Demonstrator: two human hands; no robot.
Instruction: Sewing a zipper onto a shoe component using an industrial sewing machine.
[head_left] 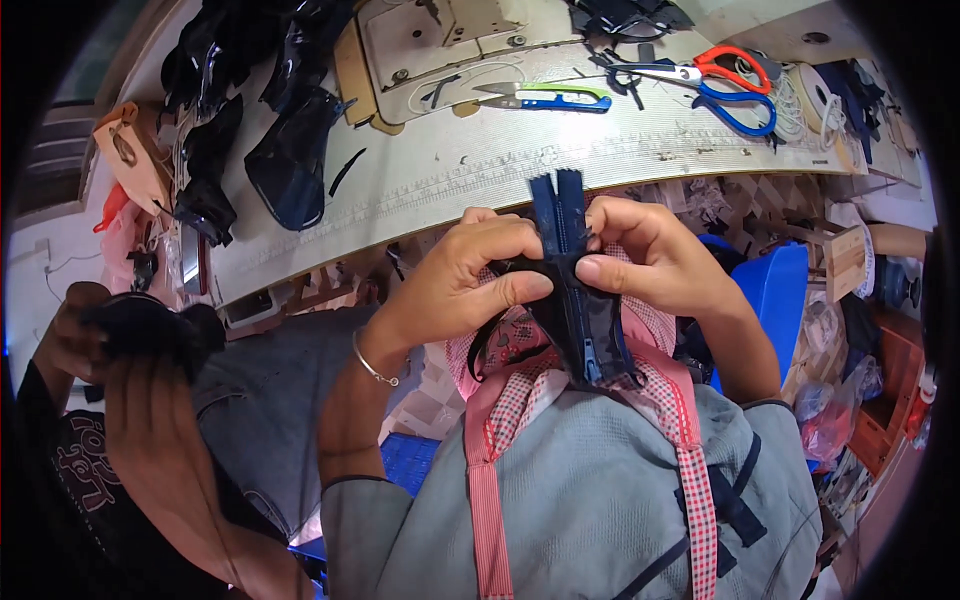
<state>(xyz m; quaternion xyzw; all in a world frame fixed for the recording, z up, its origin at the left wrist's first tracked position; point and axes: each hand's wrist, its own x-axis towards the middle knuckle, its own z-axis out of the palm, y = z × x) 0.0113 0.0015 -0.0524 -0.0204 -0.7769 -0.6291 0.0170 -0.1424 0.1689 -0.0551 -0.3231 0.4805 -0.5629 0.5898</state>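
A dark navy zipper (563, 215) sewn to a glossy black fabric piece (605, 318) is stretched upright between my hands, above my lap. Its two tape ends stick up near the table edge, slightly apart, and a bluish pull tab (591, 360) hangs low on it. My left hand (468, 268) pinches the left side with thumb and fingers. From the other side, my right hand (648, 258) grips it, thumb pressed near the zipper teeth. Some of the fabric behind my fingers is hidden. Beneath lies my pink checked apron (500, 420).
On the table (440, 190) lie thread snips (555, 98), scissors (735, 90) with red and blue handles, and glossy black pieces (290, 160). A sewing machine bed (440, 45) sits at the back. At left a person's arm (165, 440) and dark item (150, 335) show. A blue bin (775, 290) stands right.
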